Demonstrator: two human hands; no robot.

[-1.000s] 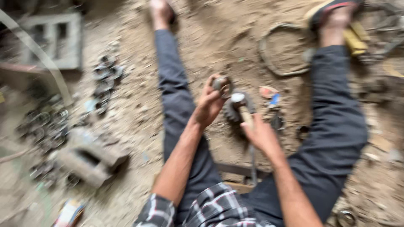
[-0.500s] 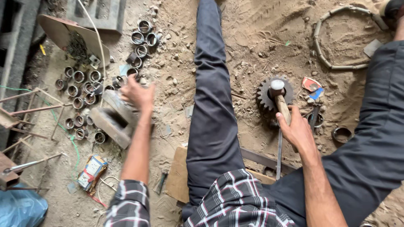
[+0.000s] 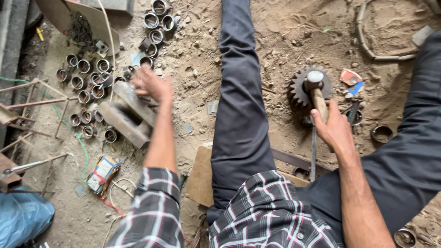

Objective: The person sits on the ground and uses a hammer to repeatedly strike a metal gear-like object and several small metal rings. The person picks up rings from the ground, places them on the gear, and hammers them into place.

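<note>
1. Two bare hands are in view, one on each side of the person's outstretched left leg (image 3: 239, 92) in dark trousers.
2. Right hand (image 3: 337, 131): fingers closed around the wooden handle of a hammer (image 3: 317, 92). The metal hammer head rests on or just above a toothed gear (image 3: 301, 87) lying flat on the sandy ground (image 3: 285, 36).
3. Left hand (image 3: 149, 85): reaching out over a grey metal block (image 3: 124, 115) with a channel-shaped profile. The fingers are partly curled and blurred; whether they grip anything cannot be told. The hand is touching or just above the upper end of the block.
4. Short metal ring sleeves (image 3: 87, 82) lie scattered in a loose cluster to the left of and beyond the block, most standing on end with the bore upward. More sleeves (image 3: 158, 20) sit near the top edge.
5. Flat steel bar (image 3: 294, 160) and a piece of board (image 3: 202, 177) lie under the person's thighs.
6. Small printed carton (image 3: 103, 172) lies near the left elbow, with loose wire beside it.
7. Blue plastic bag (image 3: 23, 216) occupies the lower left corner.
</note>
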